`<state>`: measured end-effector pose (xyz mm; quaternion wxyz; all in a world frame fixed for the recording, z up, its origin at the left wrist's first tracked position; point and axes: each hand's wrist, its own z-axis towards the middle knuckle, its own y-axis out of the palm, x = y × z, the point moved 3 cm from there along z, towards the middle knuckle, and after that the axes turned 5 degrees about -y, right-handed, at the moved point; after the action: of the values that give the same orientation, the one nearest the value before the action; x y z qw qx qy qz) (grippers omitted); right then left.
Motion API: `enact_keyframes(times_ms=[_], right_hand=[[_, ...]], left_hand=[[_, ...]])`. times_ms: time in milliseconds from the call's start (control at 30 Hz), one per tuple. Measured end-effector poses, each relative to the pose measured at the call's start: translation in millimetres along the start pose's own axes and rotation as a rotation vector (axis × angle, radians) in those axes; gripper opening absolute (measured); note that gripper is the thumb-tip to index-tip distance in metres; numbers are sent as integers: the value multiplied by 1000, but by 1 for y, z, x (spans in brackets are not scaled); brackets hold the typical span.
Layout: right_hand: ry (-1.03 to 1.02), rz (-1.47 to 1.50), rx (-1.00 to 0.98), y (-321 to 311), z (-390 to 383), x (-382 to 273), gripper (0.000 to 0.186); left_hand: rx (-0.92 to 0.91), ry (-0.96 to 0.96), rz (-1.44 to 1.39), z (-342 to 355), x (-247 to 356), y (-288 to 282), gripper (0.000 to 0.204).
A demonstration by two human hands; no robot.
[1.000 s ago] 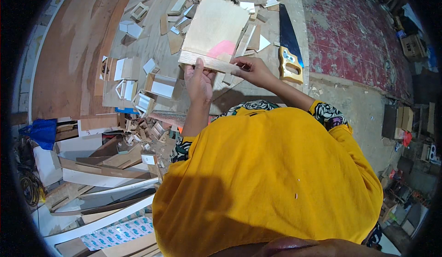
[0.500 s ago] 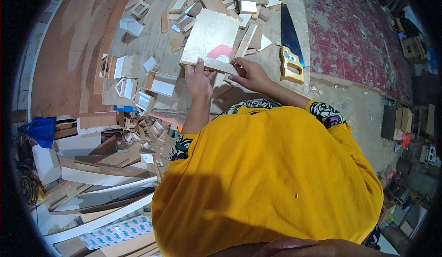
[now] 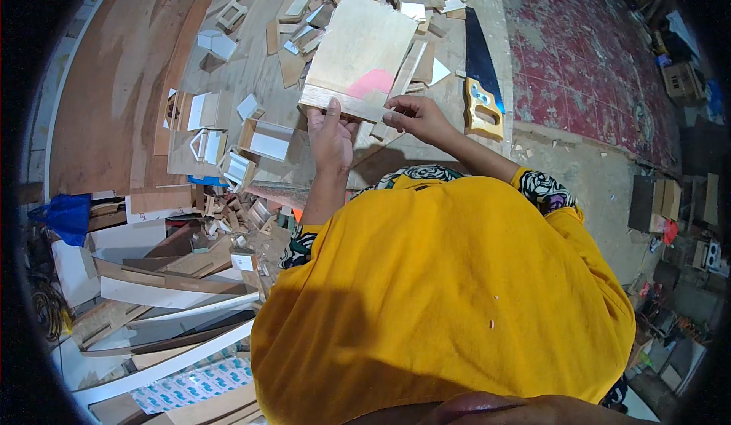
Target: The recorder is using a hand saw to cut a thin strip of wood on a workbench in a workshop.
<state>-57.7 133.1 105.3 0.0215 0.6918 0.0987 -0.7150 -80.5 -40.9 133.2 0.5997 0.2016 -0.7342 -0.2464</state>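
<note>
A pale plywood board [image 3: 362, 44] with a rough far edge and a pink patch is held tilted above the worktable. Along its near edge lies a narrow wooden strip [image 3: 346, 103]; whether it is fixed there I cannot tell. My left hand [image 3: 332, 139] grips the near left part, thumb on top of the strip and fingers underneath. At the strip's right end, my right hand [image 3: 420, 118] pinches the corner between thumb and fingertips. Right of my hands, a handsaw [image 3: 483, 109] with a yellow handle and dark blade lies on the table.
Wood offcuts [image 3: 289, 65] litter the worktable [image 3: 251, 71] behind the board. Small white-and-wood box pieces [image 3: 268, 140] stand at the left. Below them, long boards and scraps [image 3: 175, 284] are piled on the lower left. A worn red floor [image 3: 579, 67] stretches to the right.
The board's far edge has risen and swung slightly right, showing more of its top face. My right fingers have shifted a little at the strip's right end. My left hand keeps its grip.
</note>
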Motion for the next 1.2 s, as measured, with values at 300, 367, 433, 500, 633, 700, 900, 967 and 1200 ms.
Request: enact_keyframes(times_ms=[300, 367, 433, 500, 633, 700, 900, 967, 1200], right_hand=[[108, 339, -1, -5, -6, -14, 16], [132, 329, -12, -6, -6, -13, 15], [125, 334, -24, -7, -6, -14, 15], [114, 338, -43, -7, -6, -16, 15], [158, 301, -88, -9, -8, -21, 16], [143, 293, -65, -8, -9, -22, 16], [177, 249, -51, -9, -9, -14, 16], [171, 247, -66, -9, -8, -14, 15], [120, 311, -127, -7, -6, -13, 15]], left_hand=[[-174, 24, -49, -7, 10, 12, 38], [-200, 27, -23, -5, 10, 12, 38], [-196, 22, -28, -5, 11, 13, 38], [-189, 24, -33, -6, 11, 15, 37], [-193, 18, -39, -7, 11, 16, 38], [-182, 25, -32, -8, 12, 17, 39], [-172, 7, -32, -9, 11, 19, 37], [-158, 20, -26, -9, 11, 20, 37], [-200, 24, -22, -8, 10, 16, 40]])
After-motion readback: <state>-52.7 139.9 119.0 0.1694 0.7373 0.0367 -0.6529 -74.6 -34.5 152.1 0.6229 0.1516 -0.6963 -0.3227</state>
